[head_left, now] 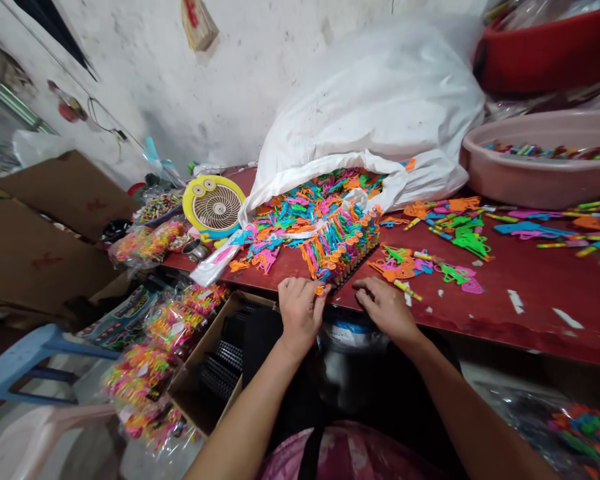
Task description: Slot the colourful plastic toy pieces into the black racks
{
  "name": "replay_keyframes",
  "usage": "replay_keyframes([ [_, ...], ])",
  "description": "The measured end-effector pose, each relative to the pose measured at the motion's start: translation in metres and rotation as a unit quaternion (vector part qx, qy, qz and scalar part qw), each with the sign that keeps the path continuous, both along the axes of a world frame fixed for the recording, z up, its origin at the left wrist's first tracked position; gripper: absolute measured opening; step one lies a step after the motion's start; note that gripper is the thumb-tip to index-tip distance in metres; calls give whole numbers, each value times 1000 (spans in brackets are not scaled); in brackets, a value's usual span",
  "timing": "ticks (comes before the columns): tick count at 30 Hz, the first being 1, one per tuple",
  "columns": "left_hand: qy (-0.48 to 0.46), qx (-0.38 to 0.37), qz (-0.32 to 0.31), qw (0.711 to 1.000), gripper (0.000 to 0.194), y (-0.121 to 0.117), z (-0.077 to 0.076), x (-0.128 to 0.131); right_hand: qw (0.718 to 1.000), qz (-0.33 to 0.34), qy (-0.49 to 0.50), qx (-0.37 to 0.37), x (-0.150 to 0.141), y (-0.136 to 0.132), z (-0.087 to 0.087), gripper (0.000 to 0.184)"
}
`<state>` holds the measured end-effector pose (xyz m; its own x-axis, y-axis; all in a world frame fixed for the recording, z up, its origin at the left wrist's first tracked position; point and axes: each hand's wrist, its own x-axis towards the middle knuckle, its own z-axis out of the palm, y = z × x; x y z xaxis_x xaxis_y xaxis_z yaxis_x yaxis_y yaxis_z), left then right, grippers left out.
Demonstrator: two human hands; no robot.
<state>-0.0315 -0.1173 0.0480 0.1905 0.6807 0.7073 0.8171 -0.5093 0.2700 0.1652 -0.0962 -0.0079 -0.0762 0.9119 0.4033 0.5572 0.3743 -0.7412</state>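
A black rack (353,270) at the table's front edge is packed with upright, colourful plastic sticks, and orange round tops line its right side. At the rack's near left corner, my left hand (300,307) is closed, with its thumb and finger pinching a small plastic stick with an orange round top (320,291). Only that top shows clearly. My right hand (387,310) is just right of the rack's near end, fingers loosely bent and apart, with nothing visible in them. Loose toy-gun-shaped plastic pieces (397,263) lie beside the rack.
Behind the rack, a large white sack (375,100) spills colourful plastic pieces. A yellow fan (215,207) stands left, and a pink basin (540,160) stands right. Below the table are a cardboard box (187,393) of black racks and a blue stool (20,360).
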Motion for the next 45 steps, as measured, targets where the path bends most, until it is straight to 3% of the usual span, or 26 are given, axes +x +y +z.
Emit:
replay_keyframes([
  [12, 106, -49, 37, 992, 19, 8, 17, 2, 1000, 3, -29, 3, 0, 1, -1, 21],
  [20, 135, -95, 62, 984, 20, 20, 29, 10, 998, -9, -57, 17, -23, 2, 2, 25],
  [24, 124, -125, 61, 983, 23, 28, 34, 9, 999, 10, -15, 31, -40, 7, 0, 27],
  [29, 53, -170, 13, 984, 19, 40, 31, 0, 998, -34, -21, 55, -54, 14, 0, 21],
  [35, -82, -121, -55, 988, 15, 40, 19, -11, 990, -79, -86, 79, -62, 20, 4, 22],
  [40, -7, -57, -37, 998, 7, 49, 26, -20, 994, -59, -72, 57, -67, 25, 6, 23],
  [45, 61, -84, -49, 993, 10, 65, 38, -25, 998, -30, -38, 42, -66, 29, -3, 25],
])
